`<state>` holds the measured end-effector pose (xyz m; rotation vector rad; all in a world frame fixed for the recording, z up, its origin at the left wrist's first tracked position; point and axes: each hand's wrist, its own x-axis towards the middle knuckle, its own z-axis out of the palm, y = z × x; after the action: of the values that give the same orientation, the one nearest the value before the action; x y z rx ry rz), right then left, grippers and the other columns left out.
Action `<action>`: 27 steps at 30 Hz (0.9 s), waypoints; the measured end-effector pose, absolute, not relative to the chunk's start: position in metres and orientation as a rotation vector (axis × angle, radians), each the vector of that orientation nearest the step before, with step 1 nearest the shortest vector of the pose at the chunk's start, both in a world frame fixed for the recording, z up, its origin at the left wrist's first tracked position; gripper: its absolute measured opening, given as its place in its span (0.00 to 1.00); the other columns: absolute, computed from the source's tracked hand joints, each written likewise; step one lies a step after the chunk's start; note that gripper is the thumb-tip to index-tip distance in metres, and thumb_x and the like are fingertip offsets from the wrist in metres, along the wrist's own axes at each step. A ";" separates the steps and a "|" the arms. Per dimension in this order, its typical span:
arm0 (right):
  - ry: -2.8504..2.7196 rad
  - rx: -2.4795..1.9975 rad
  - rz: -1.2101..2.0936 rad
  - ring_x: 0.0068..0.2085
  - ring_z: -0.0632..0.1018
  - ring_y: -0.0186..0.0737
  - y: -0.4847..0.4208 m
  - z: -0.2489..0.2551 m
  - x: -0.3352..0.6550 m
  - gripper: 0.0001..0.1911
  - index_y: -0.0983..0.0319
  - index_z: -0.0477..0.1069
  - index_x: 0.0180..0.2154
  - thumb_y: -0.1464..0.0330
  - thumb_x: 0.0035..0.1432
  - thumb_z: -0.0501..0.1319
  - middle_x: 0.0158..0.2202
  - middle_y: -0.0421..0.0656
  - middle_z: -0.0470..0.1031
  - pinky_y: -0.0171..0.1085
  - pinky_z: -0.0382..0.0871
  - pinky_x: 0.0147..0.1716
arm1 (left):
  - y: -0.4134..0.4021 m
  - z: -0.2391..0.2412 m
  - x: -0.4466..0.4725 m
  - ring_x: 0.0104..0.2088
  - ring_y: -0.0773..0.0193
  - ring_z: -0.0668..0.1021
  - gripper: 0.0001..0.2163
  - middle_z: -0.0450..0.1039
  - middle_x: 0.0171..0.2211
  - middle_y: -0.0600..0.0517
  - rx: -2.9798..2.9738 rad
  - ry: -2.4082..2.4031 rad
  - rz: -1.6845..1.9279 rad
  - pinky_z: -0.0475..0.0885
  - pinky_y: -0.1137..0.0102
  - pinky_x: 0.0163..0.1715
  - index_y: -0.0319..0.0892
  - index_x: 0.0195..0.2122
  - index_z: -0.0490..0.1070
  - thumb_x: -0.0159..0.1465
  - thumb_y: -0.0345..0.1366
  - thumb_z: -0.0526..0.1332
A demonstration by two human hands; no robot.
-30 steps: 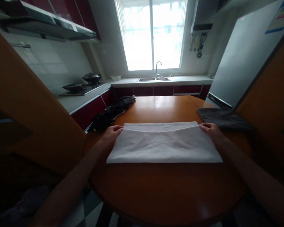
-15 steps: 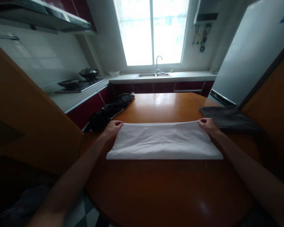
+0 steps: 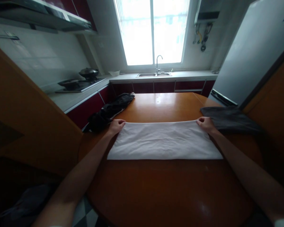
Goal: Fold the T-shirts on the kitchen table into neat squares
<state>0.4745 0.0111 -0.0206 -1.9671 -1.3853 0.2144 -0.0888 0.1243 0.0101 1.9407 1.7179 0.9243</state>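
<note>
A white folded cloth (image 3: 164, 142) lies as a wide band across the wooden table (image 3: 165, 189), its straight near edge toward me. My left hand (image 3: 117, 126) pinches its far left corner between thumb and fingers. At the far right corner, my right hand (image 3: 205, 124) grips the cloth the same way. The far edge runs taut between both hands, and faint wrinkles cross the middle. Whether the cloth is a garment or a plain sheet, I cannot tell.
Crumpled black clothing (image 3: 109, 110) lies on the table's left side. A dark grey folded cloth (image 3: 229, 118) rests at the right. Beyond are a counter with a sink (image 3: 146, 75), a stove with pans (image 3: 88, 73) and a fridge (image 3: 246, 53).
Both hands have shifted slightly inward and a little farther from me with the cloth's far corners. The near edge has stayed almost in place, and the cloth's surface looks somewhat flatter.
</note>
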 end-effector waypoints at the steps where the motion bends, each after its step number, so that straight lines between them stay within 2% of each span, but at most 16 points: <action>1: -1.422 -2.017 0.106 0.39 0.81 0.48 0.009 -0.017 0.471 0.15 0.66 0.80 0.39 0.65 0.55 0.61 0.38 0.53 0.82 0.40 0.73 0.40 | 0.124 0.012 -0.087 0.47 0.49 0.81 0.17 0.81 0.44 0.41 2.003 1.748 0.925 0.73 0.61 0.53 0.39 0.43 0.80 0.57 0.43 0.65; 5: -1.667 -1.939 -0.171 0.53 0.76 0.56 0.000 -0.001 0.431 0.22 0.68 0.75 0.53 0.62 0.63 0.57 0.52 0.58 0.76 0.48 0.68 0.55 | 0.109 0.020 -0.055 0.62 0.48 0.71 0.25 0.71 0.60 0.37 2.388 1.612 0.903 0.62 0.57 0.65 0.35 0.60 0.70 0.65 0.43 0.58; 9: -1.890 -1.752 -0.024 0.65 0.66 0.52 -0.009 0.003 0.357 0.27 0.68 0.66 0.63 0.61 0.68 0.51 0.64 0.56 0.66 0.46 0.57 0.65 | 0.067 0.015 0.022 0.69 0.51 0.62 0.26 0.60 0.69 0.40 2.717 1.227 0.618 0.57 0.56 0.67 0.38 0.67 0.62 0.72 0.45 0.49; 12: -2.011 -1.795 0.067 0.71 0.55 0.54 -0.014 -0.008 0.314 0.30 0.65 0.57 0.68 0.59 0.70 0.49 0.72 0.54 0.53 0.54 0.47 0.68 | 0.035 0.000 0.076 0.72 0.46 0.55 0.26 0.51 0.72 0.40 2.808 1.168 0.424 0.53 0.48 0.67 0.42 0.70 0.57 0.74 0.47 0.45; 15: -2.113 -1.867 0.132 0.73 0.51 0.55 -0.018 -0.020 0.297 0.32 0.65 0.54 0.70 0.59 0.71 0.47 0.73 0.54 0.49 0.60 0.41 0.68 | 0.019 -0.014 0.102 0.72 0.43 0.50 0.27 0.46 0.73 0.40 2.794 1.241 0.284 0.49 0.42 0.67 0.43 0.71 0.55 0.74 0.48 0.45; 21: -2.129 -1.883 0.128 0.73 0.47 0.54 -0.023 -0.017 0.294 0.32 0.68 0.52 0.70 0.59 0.71 0.46 0.74 0.57 0.44 0.61 0.39 0.68 | 0.020 -0.018 0.104 0.73 0.44 0.49 0.28 0.46 0.74 0.42 2.778 1.280 0.245 0.47 0.40 0.67 0.45 0.72 0.54 0.74 0.49 0.44; 27: -2.176 -1.825 0.204 0.73 0.50 0.53 -0.023 -0.019 0.287 0.32 0.66 0.54 0.70 0.59 0.70 0.47 0.73 0.55 0.48 0.60 0.41 0.68 | 0.020 -0.020 0.108 0.72 0.44 0.51 0.27 0.47 0.73 0.42 2.790 1.264 0.214 0.47 0.41 0.67 0.46 0.72 0.54 0.74 0.49 0.43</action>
<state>0.2872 -0.0231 -0.0189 -1.8246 -2.1759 0.2040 0.1084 0.0204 -0.0200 2.7904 1.2640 0.2137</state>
